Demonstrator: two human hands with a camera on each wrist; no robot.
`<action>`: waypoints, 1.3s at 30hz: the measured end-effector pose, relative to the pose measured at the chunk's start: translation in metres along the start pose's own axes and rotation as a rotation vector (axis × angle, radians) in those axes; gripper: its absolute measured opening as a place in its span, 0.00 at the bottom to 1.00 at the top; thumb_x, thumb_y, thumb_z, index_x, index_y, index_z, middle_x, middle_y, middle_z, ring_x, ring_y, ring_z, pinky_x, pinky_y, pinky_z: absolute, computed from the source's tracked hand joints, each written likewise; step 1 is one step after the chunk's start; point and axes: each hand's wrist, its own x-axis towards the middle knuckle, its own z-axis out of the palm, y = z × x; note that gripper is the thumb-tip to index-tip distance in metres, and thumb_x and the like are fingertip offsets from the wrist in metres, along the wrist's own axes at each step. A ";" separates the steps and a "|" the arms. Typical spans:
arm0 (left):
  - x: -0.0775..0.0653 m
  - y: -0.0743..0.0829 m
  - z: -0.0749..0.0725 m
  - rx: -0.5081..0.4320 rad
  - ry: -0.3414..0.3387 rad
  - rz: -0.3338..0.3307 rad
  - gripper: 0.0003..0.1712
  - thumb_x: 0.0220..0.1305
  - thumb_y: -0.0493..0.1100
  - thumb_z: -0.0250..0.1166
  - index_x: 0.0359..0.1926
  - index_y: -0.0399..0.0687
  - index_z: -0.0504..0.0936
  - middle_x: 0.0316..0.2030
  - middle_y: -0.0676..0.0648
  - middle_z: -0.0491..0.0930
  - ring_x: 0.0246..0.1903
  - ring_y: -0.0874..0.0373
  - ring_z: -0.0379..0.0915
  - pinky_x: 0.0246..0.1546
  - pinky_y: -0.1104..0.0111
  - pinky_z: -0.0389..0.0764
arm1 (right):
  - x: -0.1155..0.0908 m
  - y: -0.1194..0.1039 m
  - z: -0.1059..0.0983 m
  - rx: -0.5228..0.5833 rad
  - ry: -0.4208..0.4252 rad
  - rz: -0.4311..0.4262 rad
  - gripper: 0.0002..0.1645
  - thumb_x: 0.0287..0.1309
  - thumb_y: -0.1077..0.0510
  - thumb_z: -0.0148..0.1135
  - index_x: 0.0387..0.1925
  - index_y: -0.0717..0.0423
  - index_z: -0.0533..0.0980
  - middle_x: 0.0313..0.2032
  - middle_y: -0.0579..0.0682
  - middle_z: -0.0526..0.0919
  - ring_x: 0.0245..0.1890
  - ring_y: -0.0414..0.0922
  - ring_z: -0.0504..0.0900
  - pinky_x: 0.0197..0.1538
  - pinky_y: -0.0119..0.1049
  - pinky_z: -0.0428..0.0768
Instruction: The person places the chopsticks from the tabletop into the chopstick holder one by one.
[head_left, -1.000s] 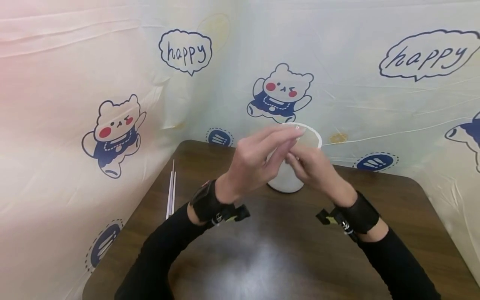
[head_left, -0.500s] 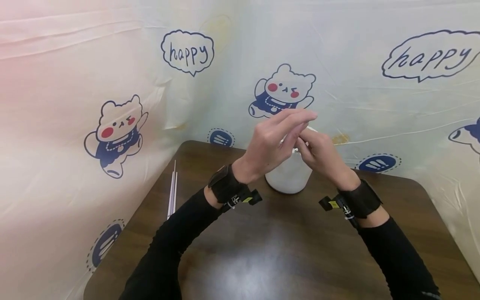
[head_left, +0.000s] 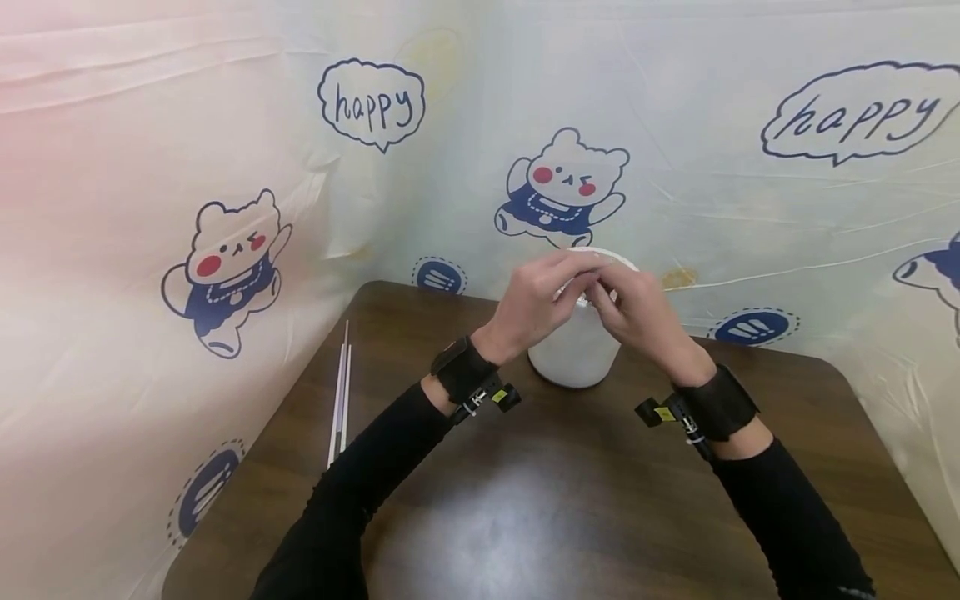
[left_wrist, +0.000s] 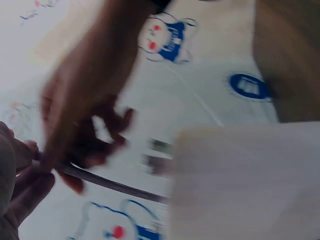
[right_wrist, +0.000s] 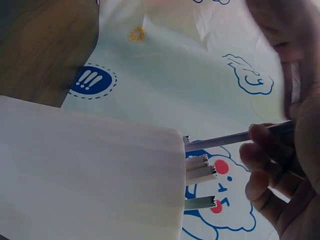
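A tall white container (head_left: 573, 350) stands near the table's back edge, below both hands. My right hand (head_left: 637, 312) grips a thin purple-grey stick (right_wrist: 217, 141) that slants up from the container's mouth. The fingertips (right_wrist: 257, 134) of that hand lie against the stick. Over its upper end, my left hand (head_left: 528, 308) pinches the stick (left_wrist: 120, 187) between thumb and finger, close to the right hand. Blur in the left wrist view hides some of this contact. Pale sticks (right_wrist: 201, 173) and a greenish stick (right_wrist: 200, 203) with jagged-looking ends poke out of the container.
Several long, thin white and purple sticks (head_left: 341, 400) lie along the left side of the brown table (head_left: 637, 517). A printed curtain (head_left: 675, 208) with bear drawings closes off the back and sides.
Over the last second my left hand moved right and up, its fingers extended above the right hand, then came down beside it. The right hand shifted slightly. The container stayed in place.
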 end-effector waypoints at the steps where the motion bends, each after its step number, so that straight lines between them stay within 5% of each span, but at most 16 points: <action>1: -0.004 -0.004 0.004 0.007 -0.011 -0.016 0.16 0.69 0.38 0.66 0.56 0.41 0.83 0.52 0.44 0.87 0.53 0.57 0.84 0.59 0.80 0.78 | -0.001 0.001 0.000 -0.007 -0.008 0.003 0.12 0.67 0.63 0.61 0.50 0.60 0.80 0.30 0.52 0.81 0.25 0.42 0.72 0.29 0.29 0.69; 8: -0.034 -0.033 0.028 0.200 -0.156 -0.160 0.15 0.70 0.37 0.64 0.56 0.45 0.84 0.52 0.47 0.86 0.54 0.56 0.81 0.60 0.72 0.80 | -0.011 0.005 0.003 -0.024 -0.057 0.044 0.15 0.62 0.63 0.68 0.50 0.61 0.82 0.29 0.52 0.85 0.27 0.42 0.79 0.30 0.34 0.78; 13: -0.049 -0.040 0.034 0.296 -0.223 -0.175 0.16 0.69 0.37 0.65 0.56 0.44 0.84 0.55 0.46 0.84 0.57 0.54 0.78 0.64 0.66 0.78 | -0.015 0.001 0.002 -0.024 -0.064 0.045 0.14 0.63 0.62 0.67 0.50 0.61 0.82 0.30 0.53 0.87 0.27 0.42 0.80 0.28 0.34 0.78; 23: -0.048 -0.024 0.019 0.376 -0.192 -0.143 0.15 0.70 0.41 0.64 0.55 0.47 0.85 0.52 0.48 0.86 0.53 0.55 0.78 0.59 0.65 0.78 | -0.017 -0.007 0.002 -0.001 -0.042 0.007 0.13 0.63 0.64 0.66 0.48 0.62 0.82 0.28 0.51 0.85 0.25 0.39 0.77 0.25 0.31 0.75; 28: -0.064 -0.011 0.001 0.464 -0.216 -0.207 0.20 0.66 0.43 0.68 0.58 0.49 0.83 0.50 0.49 0.88 0.50 0.53 0.79 0.52 0.64 0.80 | -0.025 -0.015 0.004 0.029 -0.033 -0.052 0.11 0.62 0.66 0.65 0.46 0.62 0.83 0.27 0.49 0.82 0.22 0.36 0.71 0.25 0.27 0.73; 33: -0.103 -0.001 -0.027 0.542 -0.250 -0.374 0.19 0.63 0.43 0.71 0.54 0.48 0.83 0.44 0.46 0.89 0.42 0.50 0.82 0.41 0.60 0.83 | -0.037 -0.024 0.010 0.053 -0.039 -0.113 0.14 0.59 0.68 0.66 0.47 0.61 0.83 0.30 0.47 0.83 0.23 0.35 0.70 0.27 0.22 0.69; 39: -0.165 0.007 -0.067 0.608 -0.370 -0.828 0.13 0.61 0.44 0.73 0.42 0.42 0.82 0.31 0.40 0.87 0.29 0.43 0.84 0.24 0.55 0.83 | -0.052 -0.038 0.021 0.077 -0.059 -0.196 0.13 0.56 0.68 0.68 0.45 0.59 0.83 0.33 0.47 0.86 0.25 0.37 0.74 0.29 0.25 0.72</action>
